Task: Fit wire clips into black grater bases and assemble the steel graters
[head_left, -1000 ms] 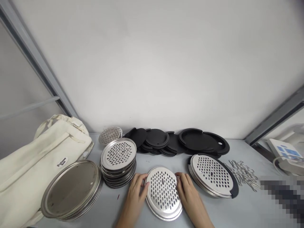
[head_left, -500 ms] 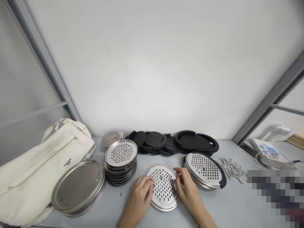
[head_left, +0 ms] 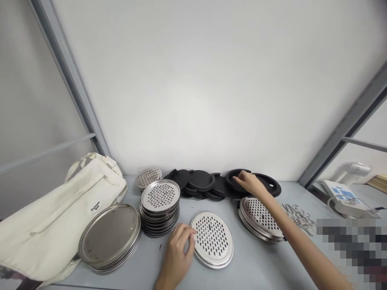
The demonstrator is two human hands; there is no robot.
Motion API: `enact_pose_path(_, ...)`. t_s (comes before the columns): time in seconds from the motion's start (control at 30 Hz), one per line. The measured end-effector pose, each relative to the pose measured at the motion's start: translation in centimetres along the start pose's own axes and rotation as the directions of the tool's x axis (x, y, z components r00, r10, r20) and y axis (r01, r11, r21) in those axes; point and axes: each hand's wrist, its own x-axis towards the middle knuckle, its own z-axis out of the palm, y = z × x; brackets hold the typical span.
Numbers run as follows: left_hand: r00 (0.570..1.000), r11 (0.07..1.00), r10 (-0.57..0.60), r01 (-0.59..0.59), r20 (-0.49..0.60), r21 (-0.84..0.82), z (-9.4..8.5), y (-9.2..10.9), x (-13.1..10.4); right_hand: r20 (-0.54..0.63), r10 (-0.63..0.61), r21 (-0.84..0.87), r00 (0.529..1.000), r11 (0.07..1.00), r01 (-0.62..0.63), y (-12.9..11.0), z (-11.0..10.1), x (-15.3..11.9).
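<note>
An oval silver grater plate (head_left: 211,239) with rows of slots lies on the grey table in front of me, and another rim shows beneath it. My left hand (head_left: 178,249) is at the plate's left edge, fingers loosely curled with thumb and index apart, not gripping it. At the back, my right hand (head_left: 249,182) is over the black oval holders (head_left: 263,186), its thumb and fingers parted near one holder's rim. Below my right forearm rests a stack of oval slotted plates (head_left: 256,213), partly hidden by the arm.
To the left stand a stack of round slotted plates (head_left: 160,197), a pile of plain oval metal trays (head_left: 110,233) and a cream bag (head_left: 60,225). Thin metal clips (head_left: 299,217) lie at right, with a white device (head_left: 341,193) beyond. A wall (head_left: 193,100) closes the back.
My right hand has left the right side of the grater plate and moved up and back to the black holders. My left hand stays by the plate. The view has shifted slightly.
</note>
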Motion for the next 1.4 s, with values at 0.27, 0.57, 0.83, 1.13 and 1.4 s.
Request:
enact_pose_path(0.27, 0.999, 0.998, -0.031, 0.032, 0.035, -0.046, -0.1, 0.2, 0.0, 0.168, -0.116, -0.058, 0.979, 0.99, 0.127, -1.8, 3.1, 1.1)
enact_pose_path(0.57, 0.999, 0.997, -0.025, 0.027, 0.031, -0.075, 0.0, 0.0, -0.3, -0.001, -0.098, -0.025, 0.995, 0.995, 0.098, -2.2, 3.0, 0.7)
enact_pose_path(0.83, 1.0, 0.991, -0.026, 0.026, 0.005, -0.134, -0.2, 0.2, -0.2, -0.339, -0.217, 0.177, 0.915, 0.941, 0.288, -6.4, -4.9, -5.1)
enact_pose_path(1.13, 0.944, 0.907, -0.273, 0.189, -0.185, -0.375, -1.1, 0.7, -1.8, -0.021, -0.696, 0.144, 0.717, 0.708, 0.692, -16.5, -4.0, -19.7)
enact_pose_path(1.4, 0.816, 0.664, -0.572, 0.516, 0.076, -0.541, -1.8, 1.4, -1.8, 0.0, -0.698, 0.194, 0.716, 0.702, 0.685, -16.2, 1.3, -21.9)
